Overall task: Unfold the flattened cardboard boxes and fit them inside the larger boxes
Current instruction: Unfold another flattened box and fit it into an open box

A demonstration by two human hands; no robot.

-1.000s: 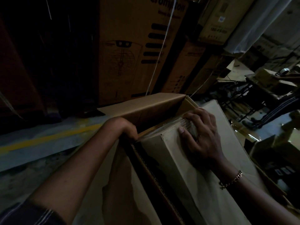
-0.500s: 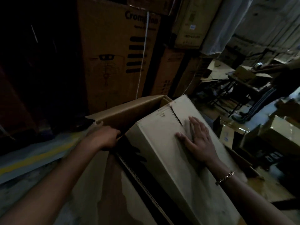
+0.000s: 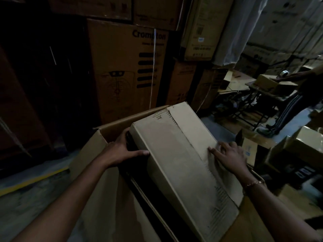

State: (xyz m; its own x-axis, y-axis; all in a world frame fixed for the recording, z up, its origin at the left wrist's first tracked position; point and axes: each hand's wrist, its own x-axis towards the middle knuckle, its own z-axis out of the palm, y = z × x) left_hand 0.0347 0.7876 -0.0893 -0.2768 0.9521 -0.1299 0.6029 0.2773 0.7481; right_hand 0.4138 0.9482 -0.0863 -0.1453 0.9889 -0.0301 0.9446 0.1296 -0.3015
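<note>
Cardboard is stacked in tall printed cartons (image 3: 122,75) behind the work. A pale inner box (image 3: 174,154) is seen lying tilted across the open top of the larger box (image 3: 109,131), with its far end at the larger box's far rim and its length running toward the near right corner. The left grip (image 3: 122,151) is clamped on the inner box's left long edge, near its far left corner: the thumb is laid flat on the top face and the fingers are curled down the side into the dark gap between the two boxes. The left forearm is stretched forward from the lower left. The right grip (image 3: 229,158) is laid palm-down on the top face toward its right edge, fingers spread and only slightly bent, nothing being held; a ragged seam is pressed. A bracelet (image 3: 253,183) is worn at that wrist.
</note>
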